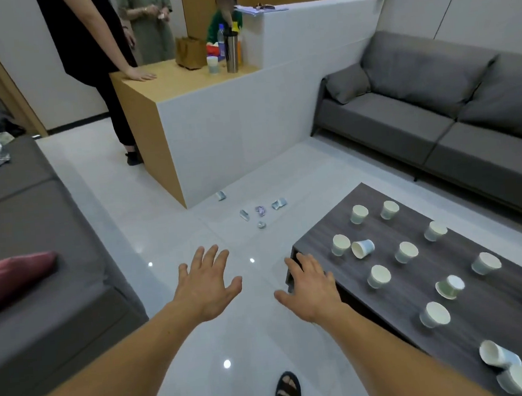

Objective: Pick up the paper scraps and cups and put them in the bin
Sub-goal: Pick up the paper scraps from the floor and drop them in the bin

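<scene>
Both my hands reach forward over the white floor, fingers spread and empty. My left hand [206, 283] hovers above bare tile. My right hand [311, 283] hangs beside the near left corner of the dark coffee table [472, 315]. Several paper cups stand or lie on that table, among them a tipped blue cup [363, 248] and an upright cup [378, 276]. Several crumpled paper scraps lie on the floor ahead, such as a purple scrap [260, 211], a blue-white scrap [279, 203] and one by the counter [221, 196]. No bin is in view.
A white and wood counter [215, 123] stands ahead with people behind and beside it. A grey sofa [434, 103] lines the right wall. Another grey sofa [37, 249] with a pink cushion [14, 276] is on my left. My sandalled foot [286, 394] shows at the bottom.
</scene>
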`<action>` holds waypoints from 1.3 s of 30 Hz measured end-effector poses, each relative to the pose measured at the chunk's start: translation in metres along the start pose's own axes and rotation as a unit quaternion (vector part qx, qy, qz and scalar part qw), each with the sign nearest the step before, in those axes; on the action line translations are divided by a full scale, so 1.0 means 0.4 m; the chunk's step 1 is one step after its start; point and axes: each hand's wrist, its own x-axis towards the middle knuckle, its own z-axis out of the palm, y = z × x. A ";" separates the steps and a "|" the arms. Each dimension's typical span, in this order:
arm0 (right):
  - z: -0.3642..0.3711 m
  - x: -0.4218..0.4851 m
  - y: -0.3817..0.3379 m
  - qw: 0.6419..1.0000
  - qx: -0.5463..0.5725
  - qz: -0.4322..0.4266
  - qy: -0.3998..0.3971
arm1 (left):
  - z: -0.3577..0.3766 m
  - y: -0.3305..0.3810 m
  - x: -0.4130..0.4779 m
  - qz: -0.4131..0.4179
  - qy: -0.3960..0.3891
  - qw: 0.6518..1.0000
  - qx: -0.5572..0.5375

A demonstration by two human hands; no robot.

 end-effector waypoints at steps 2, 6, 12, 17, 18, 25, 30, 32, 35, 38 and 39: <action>-0.034 0.117 -0.008 1.000 0.003 -0.014 -0.010 | -0.026 -0.024 0.096 -0.018 -0.004 1.000 0.004; -0.110 0.329 -0.015 0.999 -0.015 -0.041 -0.015 | -0.075 -0.063 0.272 -0.048 0.003 0.999 0.000; -0.172 0.597 -0.035 0.998 -0.031 -0.041 -0.028 | -0.094 -0.117 0.528 -0.051 -0.022 0.998 -0.008; -0.185 0.852 -0.069 0.999 -0.032 -0.020 -0.035 | -0.093 -0.198 0.809 -0.019 -0.049 0.998 -0.020; -0.189 0.900 -0.076 0.999 -0.030 -0.011 -0.036 | -0.095 -0.219 0.869 -0.011 -0.051 0.998 -0.019; -0.270 1.167 -0.086 0.996 -0.030 0.072 -0.043 | -0.171 -0.303 1.248 0.043 -0.073 0.996 -0.009; -0.302 1.328 -0.053 0.992 -0.008 0.098 -0.076 | -0.190 -0.282 1.472 0.077 -0.094 0.993 0.005; -0.302 1.411 -0.033 0.991 0.004 0.099 -0.088 | -0.180 -0.266 1.556 0.084 -0.109 0.990 0.007; -0.282 1.556 0.004 0.990 0.029 0.090 -0.108 | -0.150 -0.251 1.678 0.080 -0.128 0.988 0.014; -0.236 1.731 0.056 0.987 0.045 0.072 -0.135 | -0.098 -0.253 1.801 0.048 -0.156 0.986 0.020; -0.213 1.792 0.076 0.986 0.047 0.066 -0.144 | -0.073 -0.256 1.842 0.034 -0.168 0.985 0.020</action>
